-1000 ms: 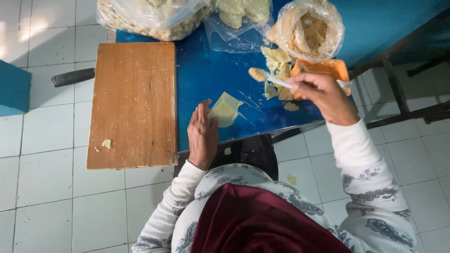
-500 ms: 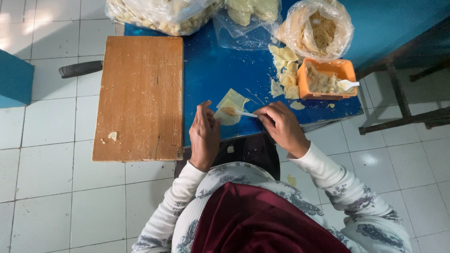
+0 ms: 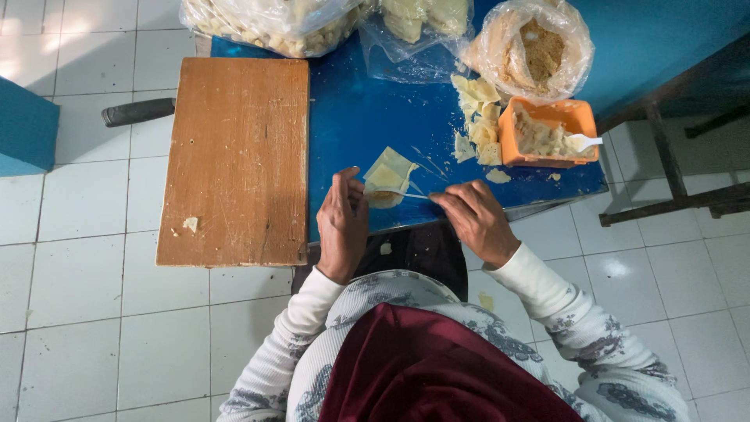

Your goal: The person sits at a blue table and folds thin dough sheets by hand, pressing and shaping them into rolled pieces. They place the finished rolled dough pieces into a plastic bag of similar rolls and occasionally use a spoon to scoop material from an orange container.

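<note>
Since a second ago the right hand (image 3: pixel 475 221) has come back from the orange tub (image 3: pixel 547 134) to the pale yellow wrapper (image 3: pixel 388 177). That thin, squarish sheet lies on the blue surface (image 3: pixel 367 109), partly folded. The right grip pinches a thin white utensil (image 3: pixel 406 194) over it; the left hand (image 3: pixel 344 223) pinches its near edge.

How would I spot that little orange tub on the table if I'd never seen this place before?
Start at the blue table and go to its right side, past the wooden board. Below the clear bag of brownish crumbs stands the orange tub, square, holding pale filling, with a white spoon at its right rim. It is the only orange thing there; the pale dough squares lie to its left.
</note>
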